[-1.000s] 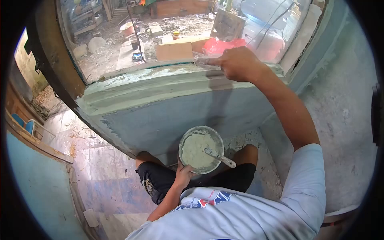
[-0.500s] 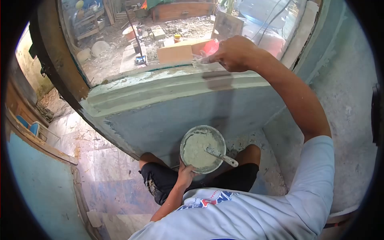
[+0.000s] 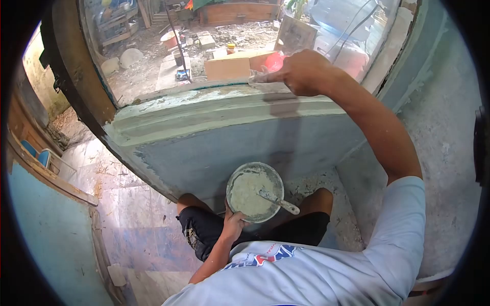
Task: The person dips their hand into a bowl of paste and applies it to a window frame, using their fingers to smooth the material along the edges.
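Overhead, right hand (image 3: 306,72) around scraper (image 3: 261,76)

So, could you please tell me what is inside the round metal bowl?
The round metal bowl, held at its rim by the left hand, holds pale grey-green paste and a paste-smeared tool with a light handle resting over the rim. The paste hides the bowl's bottom.

The round metal bowl (image 3: 255,192) is dull grey, filled with pale grey-green putty (the same tint streaks the spoon's handle (image 3: 286,205)). Just above the bowl, the curved plastered wall (image 3: 224,137) is powder blue, paler and greenish along its top ledge. Beyond that ledge lies a tan cardboard box (image 3: 227,68) beside a bright red plastic bag (image 3: 274,61). Below the bowl, black shorts (image 3: 204,232) and a white shirt (image 3: 306,275) with red-and-blue lettering.
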### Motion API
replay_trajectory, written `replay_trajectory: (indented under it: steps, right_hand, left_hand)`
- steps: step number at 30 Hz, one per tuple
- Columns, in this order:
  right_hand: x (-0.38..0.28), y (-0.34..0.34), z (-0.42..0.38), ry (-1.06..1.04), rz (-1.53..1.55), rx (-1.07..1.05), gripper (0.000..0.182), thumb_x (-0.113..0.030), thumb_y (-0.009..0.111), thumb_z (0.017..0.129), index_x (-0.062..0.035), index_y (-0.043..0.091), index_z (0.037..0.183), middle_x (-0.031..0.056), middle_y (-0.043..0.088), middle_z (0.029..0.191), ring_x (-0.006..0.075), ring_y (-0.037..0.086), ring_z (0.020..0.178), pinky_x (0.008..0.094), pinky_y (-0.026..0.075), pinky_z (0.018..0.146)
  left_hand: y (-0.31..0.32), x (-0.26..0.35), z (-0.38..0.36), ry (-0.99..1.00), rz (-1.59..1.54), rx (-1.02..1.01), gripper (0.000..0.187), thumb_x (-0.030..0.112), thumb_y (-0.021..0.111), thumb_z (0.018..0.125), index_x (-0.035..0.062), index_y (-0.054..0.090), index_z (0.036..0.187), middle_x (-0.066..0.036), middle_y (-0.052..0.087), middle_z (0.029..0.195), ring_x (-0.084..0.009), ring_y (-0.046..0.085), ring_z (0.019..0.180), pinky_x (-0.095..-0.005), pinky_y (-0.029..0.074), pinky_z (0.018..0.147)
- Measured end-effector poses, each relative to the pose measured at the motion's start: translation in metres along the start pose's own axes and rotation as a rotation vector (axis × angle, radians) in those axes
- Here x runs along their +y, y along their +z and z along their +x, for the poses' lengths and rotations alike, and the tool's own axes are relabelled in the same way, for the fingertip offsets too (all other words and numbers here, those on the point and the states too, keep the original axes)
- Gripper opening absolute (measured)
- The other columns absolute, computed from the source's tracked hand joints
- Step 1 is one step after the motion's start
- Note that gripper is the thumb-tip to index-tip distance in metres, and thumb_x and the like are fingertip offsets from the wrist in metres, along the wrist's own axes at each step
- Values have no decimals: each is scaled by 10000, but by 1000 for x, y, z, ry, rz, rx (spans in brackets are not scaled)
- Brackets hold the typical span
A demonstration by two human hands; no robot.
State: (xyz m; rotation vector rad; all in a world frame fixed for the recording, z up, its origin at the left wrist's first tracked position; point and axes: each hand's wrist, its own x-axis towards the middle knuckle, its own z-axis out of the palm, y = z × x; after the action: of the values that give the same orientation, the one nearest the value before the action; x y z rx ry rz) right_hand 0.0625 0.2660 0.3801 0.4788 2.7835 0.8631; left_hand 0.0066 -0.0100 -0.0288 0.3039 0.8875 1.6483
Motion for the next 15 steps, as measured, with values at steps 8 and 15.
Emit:
replay_trajectory:
  steps: [8,15]
  right_hand:
    - [-2,-7,7,-59,-101,-58,612,-100,469,917,-470,516,1403,76,694,950,277,701,881,423,561,691]
    - [-6,4,14,-149,-118,97,745,-48,469,904,-549,400,1451,79,645,761,267,663,676,416,538,589]
  left_hand:
    - [2,1,0,-14,13,-3,927,-38,457,757,262,96,1556,-145,383,1475,-360,589,1201,-487,611,755]
    - [4,-3,1,-25,8,4,919,-44,450,758,280,114,1550,-141,387,1475,-360,580,1214,-490,602,774]
